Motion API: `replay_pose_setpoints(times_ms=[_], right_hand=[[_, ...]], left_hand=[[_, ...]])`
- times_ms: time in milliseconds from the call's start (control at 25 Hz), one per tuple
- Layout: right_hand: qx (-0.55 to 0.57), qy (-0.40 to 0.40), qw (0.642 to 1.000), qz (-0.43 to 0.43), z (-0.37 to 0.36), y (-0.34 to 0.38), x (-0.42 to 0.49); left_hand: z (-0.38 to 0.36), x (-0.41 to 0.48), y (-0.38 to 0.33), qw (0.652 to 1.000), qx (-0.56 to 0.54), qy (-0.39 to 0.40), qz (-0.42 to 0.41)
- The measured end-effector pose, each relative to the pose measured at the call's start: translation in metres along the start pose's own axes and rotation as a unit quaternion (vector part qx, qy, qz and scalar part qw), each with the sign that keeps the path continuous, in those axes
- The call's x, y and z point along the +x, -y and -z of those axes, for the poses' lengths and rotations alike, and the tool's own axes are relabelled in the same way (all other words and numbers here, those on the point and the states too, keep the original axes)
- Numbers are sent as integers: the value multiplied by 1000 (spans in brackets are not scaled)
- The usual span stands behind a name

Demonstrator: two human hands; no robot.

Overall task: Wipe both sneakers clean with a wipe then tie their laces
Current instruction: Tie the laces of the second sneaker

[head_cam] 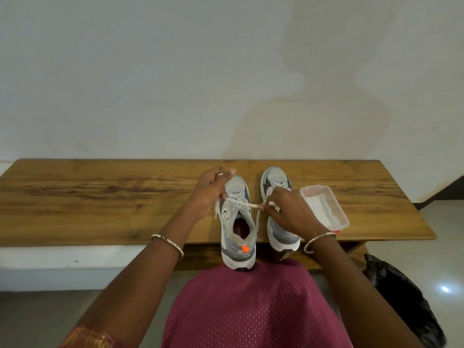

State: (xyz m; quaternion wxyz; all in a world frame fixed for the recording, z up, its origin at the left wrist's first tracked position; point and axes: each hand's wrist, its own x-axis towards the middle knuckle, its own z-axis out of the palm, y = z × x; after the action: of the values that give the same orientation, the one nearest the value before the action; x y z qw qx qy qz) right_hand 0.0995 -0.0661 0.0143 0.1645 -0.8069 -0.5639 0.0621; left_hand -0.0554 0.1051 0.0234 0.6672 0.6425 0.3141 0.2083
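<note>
Two grey and white sneakers stand side by side on a wooden bench [100, 197], toes toward the wall. The left sneaker [237, 237] overhangs the front edge, its heel with an orange tab nearest me. My left hand [209, 192] grips one end of its white lace [242, 203] beside the toe. My right hand [288, 212] pinches the other lace end, which is pulled taut across the shoe. That hand covers the middle of the right sneaker [272, 179], whose toe and heel show.
A clear plastic tub [334, 207] with white wipes sits on the bench right of the sneakers. A black plastic bag [404, 297] lies on the floor at the lower right. A white wall backs the bench. My knee in pink cloth [246, 310] is below the shoes.
</note>
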Motion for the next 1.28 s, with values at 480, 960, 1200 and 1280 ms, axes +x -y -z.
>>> replay_pose_setpoints(times_ms=[480,960,1200,1280], right_hand=[[610,-121,751,-222,-29,17,8],[39,-36,995,-79,-68,15,14],[79,-98,974,-191,-89,30,1],[94,-111,963,-226,-91,34,4]], left_hand=[[14,8,33,889,444,65,-90],[-15,16,62,986,-142,-56,65],[-24,15,95,934,286,-111,-182],[-27,12,101,889,377,-117,-232]])
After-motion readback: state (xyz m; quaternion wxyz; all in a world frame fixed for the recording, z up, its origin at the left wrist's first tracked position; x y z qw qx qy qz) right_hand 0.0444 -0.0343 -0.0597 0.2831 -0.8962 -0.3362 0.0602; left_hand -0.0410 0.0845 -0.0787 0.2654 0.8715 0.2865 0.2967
